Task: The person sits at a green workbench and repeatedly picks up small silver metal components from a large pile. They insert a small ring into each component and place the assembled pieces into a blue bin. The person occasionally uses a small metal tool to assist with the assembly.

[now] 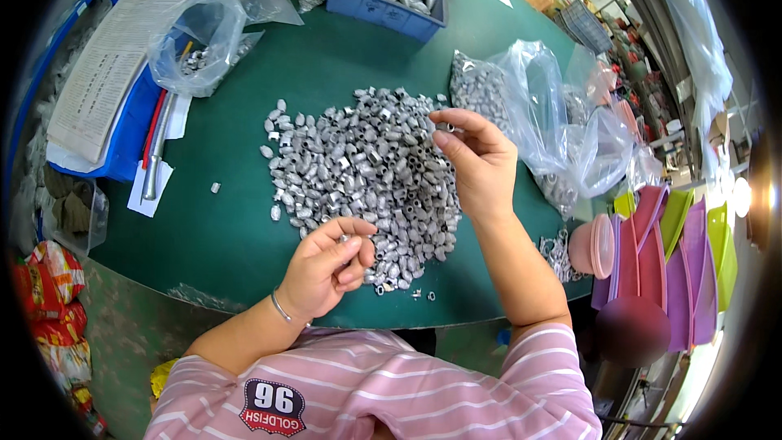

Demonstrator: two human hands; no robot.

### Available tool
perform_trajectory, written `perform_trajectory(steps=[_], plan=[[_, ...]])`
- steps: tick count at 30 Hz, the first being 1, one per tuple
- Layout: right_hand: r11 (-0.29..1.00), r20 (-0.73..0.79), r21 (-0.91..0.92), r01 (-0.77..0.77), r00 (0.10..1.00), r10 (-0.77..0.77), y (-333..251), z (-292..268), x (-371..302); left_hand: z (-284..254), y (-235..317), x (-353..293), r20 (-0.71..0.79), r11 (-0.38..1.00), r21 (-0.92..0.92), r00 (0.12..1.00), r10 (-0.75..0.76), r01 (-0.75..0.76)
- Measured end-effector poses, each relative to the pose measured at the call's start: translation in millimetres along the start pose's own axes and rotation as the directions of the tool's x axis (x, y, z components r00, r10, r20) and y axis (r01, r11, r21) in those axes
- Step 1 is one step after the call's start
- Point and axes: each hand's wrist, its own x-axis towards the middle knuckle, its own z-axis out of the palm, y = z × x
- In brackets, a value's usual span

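A broad heap of small grey metal barrel-shaped beads (350,163), many with a hole through them, lies in the middle of the green table (220,236). At the heap's near edge my left hand (326,269) is closed, its fingers curled around a small silvery part that shows only in part. Over the heap's right side my right hand (482,165) pinches one small metal bead (445,127) between thumb and forefinger. A few stray pieces, among them a small metal ring (431,297), lie near the table's front edge.
Clear bags of metal parts (481,85) stand at the right. A blue bin (389,12) of larger metal parts sits at the back. On the left are an open plastic bag (199,45), a blue tray (134,126) with papers, and pens. Colourful plastic bins (652,253) stand far right.
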Motion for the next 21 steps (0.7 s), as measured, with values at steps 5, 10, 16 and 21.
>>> perform_trajectory(steps=[5,10,16,21], plan=[[0.547,0.114,0.751,-0.371,0.888,0.445,-7.7,-8.9,-43.9,1.9,-0.4,1.4,0.003,0.999,0.052,1.000,0.003,-0.004],[0.242,0.188,0.904,-0.351,0.838,0.513,-3.1,-21.6,-75.0,1.2,-0.2,-0.3,-0.026,0.996,0.087,0.999,-0.023,0.025],[0.563,0.083,0.731,-0.387,0.868,0.489,-9.0,-51.4,-116.8,-1.3,-1.4,-24.4,-0.172,0.954,0.297,0.981,0.088,-0.034],[0.812,0.005,-0.578,-0.074,0.996,0.094,2.6,-34.9,-143.1,-6.0,-5.3,-22.0,0.133,0.253,0.939,0.925,0.356,-0.233]])
